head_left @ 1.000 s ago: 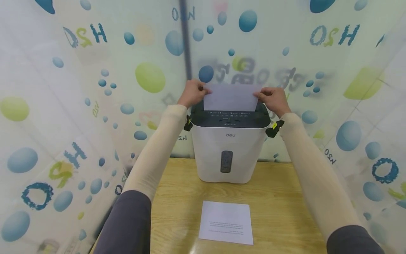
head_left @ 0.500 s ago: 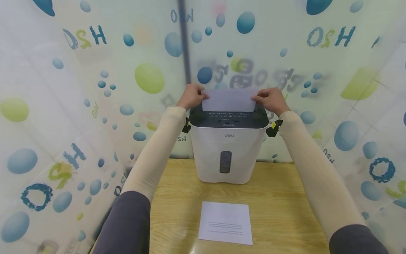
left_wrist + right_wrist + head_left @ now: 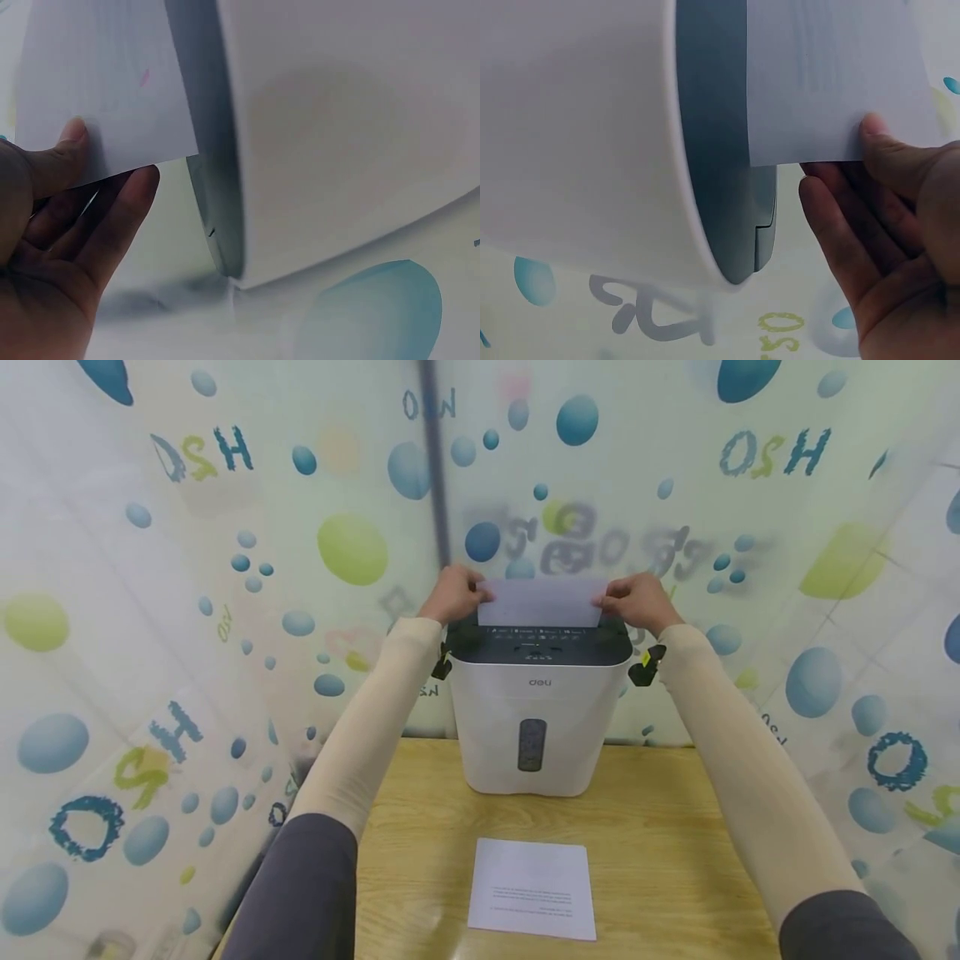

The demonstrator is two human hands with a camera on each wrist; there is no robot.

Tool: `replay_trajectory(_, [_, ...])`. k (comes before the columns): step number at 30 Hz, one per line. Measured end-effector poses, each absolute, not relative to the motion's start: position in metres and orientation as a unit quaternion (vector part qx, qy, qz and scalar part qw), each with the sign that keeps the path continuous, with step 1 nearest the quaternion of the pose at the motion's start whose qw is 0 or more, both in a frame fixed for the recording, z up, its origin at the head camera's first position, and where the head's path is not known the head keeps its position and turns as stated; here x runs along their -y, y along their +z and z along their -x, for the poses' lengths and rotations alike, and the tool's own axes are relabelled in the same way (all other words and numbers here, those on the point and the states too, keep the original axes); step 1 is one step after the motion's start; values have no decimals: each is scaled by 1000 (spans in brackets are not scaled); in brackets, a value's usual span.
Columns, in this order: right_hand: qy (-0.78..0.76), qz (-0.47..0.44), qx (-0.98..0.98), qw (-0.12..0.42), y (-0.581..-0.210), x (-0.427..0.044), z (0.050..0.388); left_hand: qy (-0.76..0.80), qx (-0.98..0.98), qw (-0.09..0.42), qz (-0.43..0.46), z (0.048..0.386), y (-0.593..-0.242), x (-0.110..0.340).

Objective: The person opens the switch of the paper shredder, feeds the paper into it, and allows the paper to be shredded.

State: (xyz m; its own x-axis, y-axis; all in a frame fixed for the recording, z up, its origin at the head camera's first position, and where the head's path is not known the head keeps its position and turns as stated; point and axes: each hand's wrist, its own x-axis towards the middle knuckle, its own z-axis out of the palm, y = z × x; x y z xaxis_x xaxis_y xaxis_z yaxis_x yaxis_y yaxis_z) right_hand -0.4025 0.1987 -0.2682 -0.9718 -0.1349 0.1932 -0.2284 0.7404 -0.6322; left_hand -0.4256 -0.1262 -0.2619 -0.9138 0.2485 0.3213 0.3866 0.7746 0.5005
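Observation:
A sheet of paper [image 3: 538, 603] stands upright in the dark top of a white shredder [image 3: 491, 718] marked "deli". My left hand [image 3: 453, 594] pinches its left edge, and my right hand [image 3: 642, 602] pinches its right edge. In the left wrist view the thumb of my left hand [image 3: 64, 225] lies on the face of the sheet [image 3: 112, 82], fingers behind it. The right wrist view has my right hand [image 3: 900, 225] gripping the sheet [image 3: 817, 82] the same way, beside the shredder's dark top [image 3: 716, 150]. The sheet's lower edge is hidden in the shredder.
A printed white sheet or stack [image 3: 532, 877] lies on the wooden table [image 3: 645, 827] in front of the shredder. Patterned curtains [image 3: 262, 485] with blue and green spots hang behind and at both sides.
The upright sheet has sunk lower into the shredder, less of it showing above the top. Both hands have moved down with it, still pinching its edges.

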Motion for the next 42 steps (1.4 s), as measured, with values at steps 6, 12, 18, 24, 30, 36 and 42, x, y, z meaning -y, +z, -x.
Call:
replay_trajectory(6, [328,-110,937,55,-271,-197,403,-276,937,114,182,423,-266,128])
replay_trajectory(12, [311,-116,942,40,-270,-198,403,-271,942,90,176,419,-267,127])
replay_trajectory(18, [317,-128,940,12,-259,-198,397,-291,942,69,155,416,-260,129])
replay_trajectory(24, [292,-129,948,-4,-251,-196,391,-310,938,51,147,411,-255,133])
replay_trajectory(30, [308,-146,940,-9,-247,-198,382,-310,938,49,150,406,-249,133])
replay_trajectory(36, [294,-164,942,13,-247,-202,371,-294,942,71,144,405,-249,137])
replay_trajectory(42, [283,-183,941,26,-252,-212,361,-284,943,88,148,394,-253,146])
